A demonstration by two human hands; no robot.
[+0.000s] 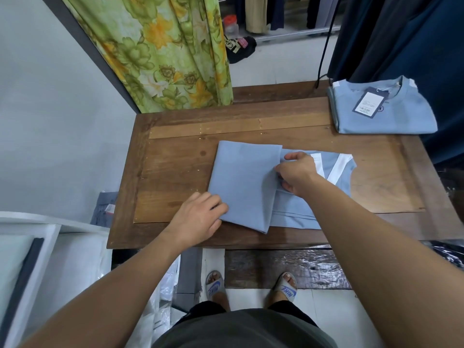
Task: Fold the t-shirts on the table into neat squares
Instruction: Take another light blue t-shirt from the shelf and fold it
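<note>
Nearest, the left hand [200, 214] pinches the near left corner of the flap [246, 187] folded over the shirt [293, 212], fingers curled onto the cloth. A little farther, the right hand [297, 172] pinches the flap's right edge. The shirt lies across the middle of the table [175, 177], its white-striped collar end to the right. This looks like the crosswise fold, partway done. Next, both hands should carry the flap right and square its edges over the collar end. At the far right corner sits a folded shirt [391, 116] with a tag [369, 102].

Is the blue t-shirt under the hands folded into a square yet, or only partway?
Partway: a flap of the t-shirt lies doubled over, gripped by the left hand and right hand, while its white-trimmed end sticks out.
</note>
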